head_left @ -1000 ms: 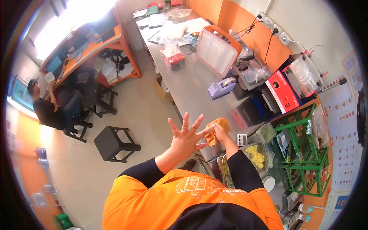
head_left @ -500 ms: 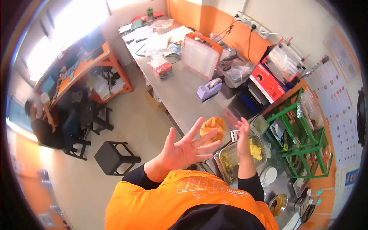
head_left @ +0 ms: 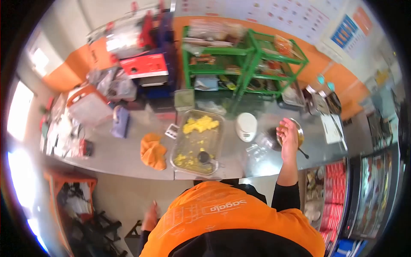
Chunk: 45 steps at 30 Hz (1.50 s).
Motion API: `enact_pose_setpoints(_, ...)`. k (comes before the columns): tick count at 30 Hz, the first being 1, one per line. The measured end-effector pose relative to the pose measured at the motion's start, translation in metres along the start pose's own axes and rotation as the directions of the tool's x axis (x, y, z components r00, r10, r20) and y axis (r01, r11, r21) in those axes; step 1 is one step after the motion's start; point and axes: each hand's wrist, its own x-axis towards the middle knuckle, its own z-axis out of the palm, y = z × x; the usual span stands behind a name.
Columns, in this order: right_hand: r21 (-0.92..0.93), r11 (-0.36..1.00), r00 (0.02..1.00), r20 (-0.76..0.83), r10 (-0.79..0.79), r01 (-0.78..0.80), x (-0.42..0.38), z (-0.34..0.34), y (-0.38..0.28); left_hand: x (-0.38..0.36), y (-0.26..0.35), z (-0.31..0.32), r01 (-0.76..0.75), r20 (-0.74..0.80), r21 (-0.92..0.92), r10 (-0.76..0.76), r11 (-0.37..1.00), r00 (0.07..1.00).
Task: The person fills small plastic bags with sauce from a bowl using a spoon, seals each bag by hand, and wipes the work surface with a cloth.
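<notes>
Our right hand (head_left: 288,133) reaches out over the round metal bowl (head_left: 295,133) at the right of the steel counter (head_left: 115,152); its fingers are loosely curled together above the rim, and we cannot tell whether they pinch anything; the bowl's contents look amber but are mostly hidden by the hand. Our left hand (head_left: 150,217) hangs low at our side, below the counter edge, fingers slack and holding nothing we can see.

Risks, as we judge them: the bowl sits near a dark utensil handle (head_left: 303,153) pointing toward the counter edge, so a careless wrist could knock it off; crumpled clear plastic (head_left: 257,150) lies just beside the bowl and could snag or drag.

Containers: the rectangular metal tray (head_left: 177,147) holds yellow food in clumps at the far end and near end, with a small dark cup (head_left: 204,157) in it; a white round scale (head_left: 246,126) stands between tray and bowl; an orange cloth (head_left: 153,150) lies just left of the tray.
</notes>
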Motion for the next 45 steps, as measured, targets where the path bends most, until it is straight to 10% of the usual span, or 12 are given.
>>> enact_pose_setpoints(4,-0.176,0.984,0.999,0.008,0.034,-0.032,-0.017,-0.069,0.034,-0.010,-0.094,0.046,0.342,-0.030,0.221,-0.345,0.913,0.938)
enact_pose_setpoints(10,-0.679,0.710,0.859,0.464,0.218,0.186,-0.019,-0.077,0.113,-0.010,-0.124,0.116,0.346,-0.050,0.339,-0.350,0.875,0.935)
enact_pose_setpoints(13,-0.565,0.597,0.742,0.666,-0.077,0.570,-0.004,-0.055,0.141,-0.014,-0.128,0.149,0.293,-0.075,0.359,-0.286,0.886,0.955)
enact_pose_setpoints(29,-0.403,0.629,0.466,0.882,0.073,0.665,0.040,-0.046,0.114,-0.039,-0.179,0.342,0.025,0.042,0.807,-0.099,0.591,0.994)
enact_pose_setpoints(32,-0.378,0.554,0.372,0.919,0.128,0.742,0.035,-0.046,0.086,-0.042,-0.133,0.347,-0.193,0.253,0.195,0.141,0.962,0.957)
enact_pose_setpoints(34,-0.305,0.636,0.282,0.949,0.141,0.709,0.035,-0.039,0.066,-0.103,-0.051,0.372,-0.324,0.104,0.040,0.318,0.945,0.942)
enact_pose_setpoints(41,-0.282,0.926,0.094,0.959,0.266,0.250,-0.017,-0.034,0.042,-0.178,0.059,0.449,-0.652,-0.046,0.308,0.695,0.693,0.717)
enact_pose_setpoints(45,-0.243,0.923,0.073,0.970,0.232,0.298,-0.023,-0.041,0.064,-0.159,0.042,0.475,-0.685,-0.131,0.301,0.741,0.663,0.659)
